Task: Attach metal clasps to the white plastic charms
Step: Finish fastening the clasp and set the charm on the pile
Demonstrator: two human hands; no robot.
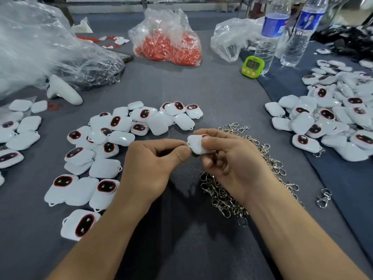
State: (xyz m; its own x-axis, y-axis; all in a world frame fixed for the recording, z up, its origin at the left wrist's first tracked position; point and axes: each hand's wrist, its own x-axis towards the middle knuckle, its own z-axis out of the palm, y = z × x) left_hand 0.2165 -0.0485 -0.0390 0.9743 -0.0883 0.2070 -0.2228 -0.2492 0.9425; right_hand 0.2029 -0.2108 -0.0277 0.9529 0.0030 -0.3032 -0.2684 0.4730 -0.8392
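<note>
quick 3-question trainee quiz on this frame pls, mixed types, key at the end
1. True or false: the right hand holds a white charm.
2. The pile of metal clasps lies: A) under the right hand B) beside the green timer C) inside the bag of red parts.
3. What does the left hand pinch at the charm's corner?

Key: 1 true; 2 A; 3 a small metal clasp, mostly hidden by the fingertips.
</note>
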